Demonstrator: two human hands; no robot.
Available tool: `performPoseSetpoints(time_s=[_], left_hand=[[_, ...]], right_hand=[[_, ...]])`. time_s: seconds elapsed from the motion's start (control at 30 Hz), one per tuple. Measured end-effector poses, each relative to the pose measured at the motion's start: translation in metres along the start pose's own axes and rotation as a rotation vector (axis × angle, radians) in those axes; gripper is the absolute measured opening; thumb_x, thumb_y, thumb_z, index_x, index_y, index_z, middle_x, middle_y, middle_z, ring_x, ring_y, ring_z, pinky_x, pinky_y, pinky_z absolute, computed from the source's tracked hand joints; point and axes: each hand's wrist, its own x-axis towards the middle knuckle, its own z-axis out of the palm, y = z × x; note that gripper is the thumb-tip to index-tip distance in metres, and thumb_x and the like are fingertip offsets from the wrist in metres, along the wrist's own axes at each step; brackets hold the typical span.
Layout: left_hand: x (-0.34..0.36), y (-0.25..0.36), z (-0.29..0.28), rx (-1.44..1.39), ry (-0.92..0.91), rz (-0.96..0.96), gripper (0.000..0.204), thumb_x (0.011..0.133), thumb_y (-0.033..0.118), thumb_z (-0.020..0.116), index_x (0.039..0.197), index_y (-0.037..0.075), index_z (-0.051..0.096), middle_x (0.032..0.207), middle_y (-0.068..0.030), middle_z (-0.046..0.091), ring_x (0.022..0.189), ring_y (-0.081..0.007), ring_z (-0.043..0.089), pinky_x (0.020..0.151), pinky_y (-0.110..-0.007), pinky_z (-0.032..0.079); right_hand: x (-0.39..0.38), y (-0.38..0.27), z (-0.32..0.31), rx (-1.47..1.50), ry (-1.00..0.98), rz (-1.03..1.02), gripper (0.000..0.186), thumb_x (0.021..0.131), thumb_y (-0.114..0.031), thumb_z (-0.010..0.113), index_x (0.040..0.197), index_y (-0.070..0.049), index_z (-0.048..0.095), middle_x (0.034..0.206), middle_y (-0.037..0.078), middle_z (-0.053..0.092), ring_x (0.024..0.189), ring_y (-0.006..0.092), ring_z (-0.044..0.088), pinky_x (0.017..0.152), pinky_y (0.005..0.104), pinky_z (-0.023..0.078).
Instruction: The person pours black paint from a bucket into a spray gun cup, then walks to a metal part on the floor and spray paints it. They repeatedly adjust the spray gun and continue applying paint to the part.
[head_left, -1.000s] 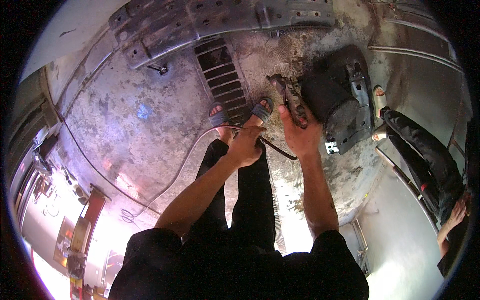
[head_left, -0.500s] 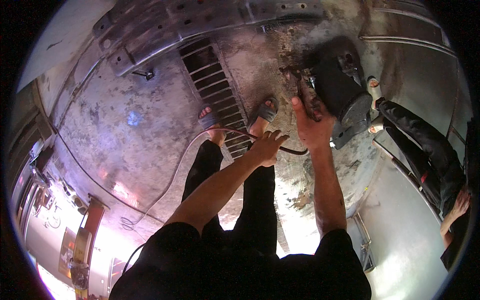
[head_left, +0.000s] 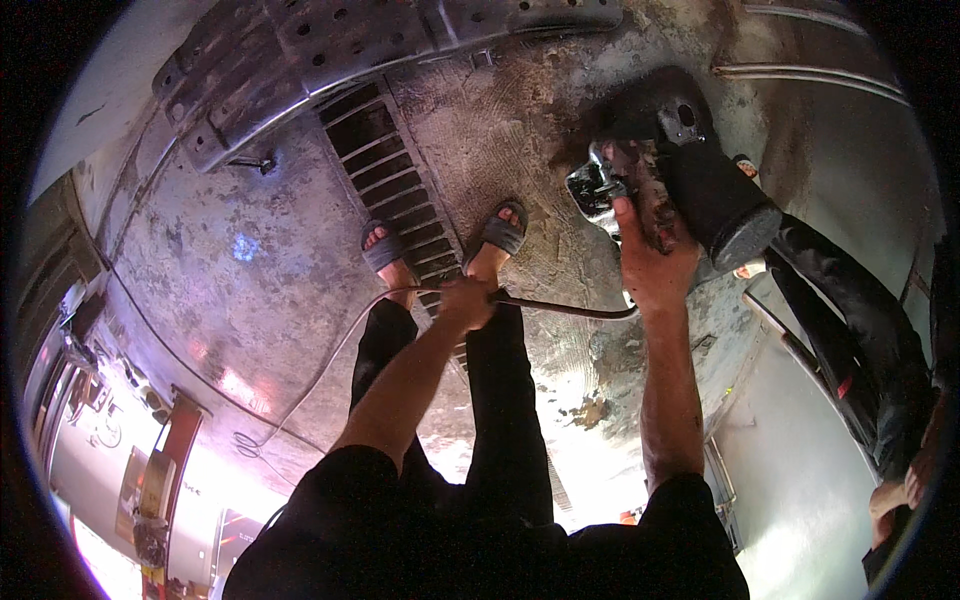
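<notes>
My left hand (head_left: 468,302) is closed around a reddish-brown hose (head_left: 575,306) in front of my legs. The hose runs right to my right wrist, where its end is hidden. My right hand (head_left: 660,250) is raised and closed round a grimy tool with a shiny metal head (head_left: 597,185); its thumb points up along it, and the exact kind of tool does not show. Right beside those fingers is a black cylinder (head_left: 715,205) with a rounded end. A dark metal bracket with an oval hole (head_left: 684,115) adjoins it. I cannot tell whether hand and cylinder touch.
A long dark metal beam with holes (head_left: 330,45) crosses the top. A floor drain grate (head_left: 390,175) lies under my sandalled feet (head_left: 490,245). Thin hose or cable (head_left: 180,355) trails on the stained floor at left. Another person in dark trousers (head_left: 840,290) stands at right by metal pipes.
My left hand has moved left along the hose and closed round it. My right hand has shifted slightly right, and the shiny tool head now shows. The view has shifted.
</notes>
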Motion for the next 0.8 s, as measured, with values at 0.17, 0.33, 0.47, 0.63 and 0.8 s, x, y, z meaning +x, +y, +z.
performPoseSetpoints(time_s=[0.17, 0.33, 0.47, 0.63, 0.8], left_hand=[[-0.006, -0.071, -0.011, -0.27, 0.205, -0.011, 0.041, 0.086, 0.044, 0.065, 0.11, 0.011, 0.072, 0.102, -0.0172, 0.073, 0.099, -0.0343, 0.069, 0.087, -0.046, 0.055], [-0.029, -0.088, -0.027, -0.384, 0.353, -0.011, 0.042, 0.078, 0.039, 0.073, 0.11, 0.012, 0.072, 0.098, -0.018, 0.072, 0.095, -0.0357, 0.069, 0.086, -0.045, 0.055], [-0.056, -0.098, -0.044, -0.388, 0.33, -0.091, 0.037, 0.077, 0.032, 0.074, 0.106, 0.009, 0.07, 0.09, -0.0172, 0.072, 0.089, -0.0347, 0.07, 0.081, -0.044, 0.055], [-0.073, -0.105, -0.056, -0.515, 0.344, -0.143, 0.033, 0.075, 0.028, 0.075, 0.099, 0.007, 0.067, 0.085, -0.0161, 0.07, 0.083, -0.0335, 0.071, 0.074, -0.044, 0.055], [-0.067, -0.103, -0.056, -0.458, 0.363, -0.059, 0.041, 0.076, 0.029, 0.078, 0.104, 0.002, 0.065, 0.095, -0.0201, 0.07, 0.095, -0.0334, 0.069, 0.08, -0.043, 0.054]], right_hand=[[0.016, 0.009, -0.009, 0.035, -0.098, 0.11, 0.053, 0.09, -0.038, 0.074, 0.129, -0.005, 0.062, 0.111, 0.014, 0.072, 0.1, 0.0239, 0.071, 0.084, 0.0348, 0.054], [0.01, -0.007, 0.006, -0.024, -0.289, 0.206, 0.061, 0.093, -0.047, 0.067, 0.138, -0.008, 0.056, 0.122, 0.017, 0.067, 0.107, 0.0277, 0.068, 0.088, 0.0373, 0.054], [0.005, -0.011, 0.025, 0.15, -0.363, 0.149, 0.061, 0.092, -0.047, 0.067, 0.139, -0.01, 0.055, 0.124, 0.018, 0.066, 0.109, 0.0312, 0.067, 0.093, 0.0407, 0.052], [0.002, -0.005, 0.042, -0.148, -0.26, -0.256, 0.057, 0.091, -0.04, 0.072, 0.135, -0.005, 0.059, 0.115, 0.013, 0.07, 0.105, 0.019, 0.066, 0.088, 0.031, 0.052], [0.007, -0.01, 0.043, -0.108, -0.306, -0.177, 0.058, 0.092, -0.043, 0.07, 0.137, -0.009, 0.058, 0.119, 0.015, 0.069, 0.106, 0.0248, 0.067, 0.09, 0.0359, 0.052]])
